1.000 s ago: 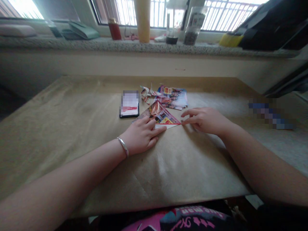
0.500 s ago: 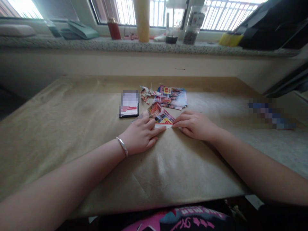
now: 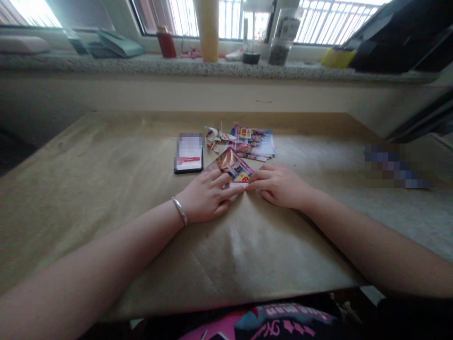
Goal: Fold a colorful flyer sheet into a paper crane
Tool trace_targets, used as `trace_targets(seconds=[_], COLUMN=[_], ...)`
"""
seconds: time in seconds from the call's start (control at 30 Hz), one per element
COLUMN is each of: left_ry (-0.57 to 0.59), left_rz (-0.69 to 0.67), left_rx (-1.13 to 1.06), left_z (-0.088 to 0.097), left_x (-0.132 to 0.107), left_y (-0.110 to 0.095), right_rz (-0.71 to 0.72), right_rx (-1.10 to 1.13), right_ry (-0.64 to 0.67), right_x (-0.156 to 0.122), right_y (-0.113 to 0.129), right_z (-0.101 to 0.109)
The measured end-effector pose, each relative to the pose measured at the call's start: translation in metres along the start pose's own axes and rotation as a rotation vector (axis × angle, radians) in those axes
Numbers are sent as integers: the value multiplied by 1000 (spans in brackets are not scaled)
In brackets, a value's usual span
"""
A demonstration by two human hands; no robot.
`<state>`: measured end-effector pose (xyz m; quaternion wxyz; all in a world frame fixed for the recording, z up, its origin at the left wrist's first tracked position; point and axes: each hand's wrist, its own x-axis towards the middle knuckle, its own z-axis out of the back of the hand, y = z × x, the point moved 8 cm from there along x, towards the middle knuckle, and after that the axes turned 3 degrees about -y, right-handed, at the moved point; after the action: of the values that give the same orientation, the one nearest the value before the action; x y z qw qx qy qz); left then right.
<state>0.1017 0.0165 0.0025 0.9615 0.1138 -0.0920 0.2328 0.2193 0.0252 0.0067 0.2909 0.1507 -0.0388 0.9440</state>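
A colourful printed paper (image 3: 230, 165), folded into a triangle, lies on the brown table cover in front of me. My left hand (image 3: 207, 197), a silver bangle on its wrist, presses down on the paper's near left part with curled fingers. My right hand (image 3: 279, 185) rests on the paper's near right corner, fingers together, its fingertips meeting those of the left hand. Only the paper's far tip shows between the hands.
A phone (image 3: 189, 154) lies just left of the paper. Behind it are a stack of printed sheets (image 3: 257, 142) and small folded paper pieces (image 3: 214, 136). The brown table cover (image 3: 106, 160) spreads wide. Bottles and jars (image 3: 253, 33) stand on the stone window sill.
My right hand has slid left along the paper's near edge until its fingertips meet the left hand, covering the right corner. The left hand has stayed in place.
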Motion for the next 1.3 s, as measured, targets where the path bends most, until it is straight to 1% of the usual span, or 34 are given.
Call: trace_targets(seconds=[0.4, 0.73, 1.03, 1.3], left_ry=[-11, 9, -18, -60], left_rz=[-20, -47, -115, -127], left_rx=[-33, -57, -167, -251], left_z=[1, -1, 2, 10], left_x=[4, -2, -6, -9], left_y=[0, 4, 9, 13], right_rz=[-1, -8, -2, -3], right_rx=[-30, -39, -43, -30], right_ry=[-2, 11, -9, -25], right_x=[1, -1, -1, -1], right_y=[1, 0, 1, 2], right_z=[1, 0, 0, 2])
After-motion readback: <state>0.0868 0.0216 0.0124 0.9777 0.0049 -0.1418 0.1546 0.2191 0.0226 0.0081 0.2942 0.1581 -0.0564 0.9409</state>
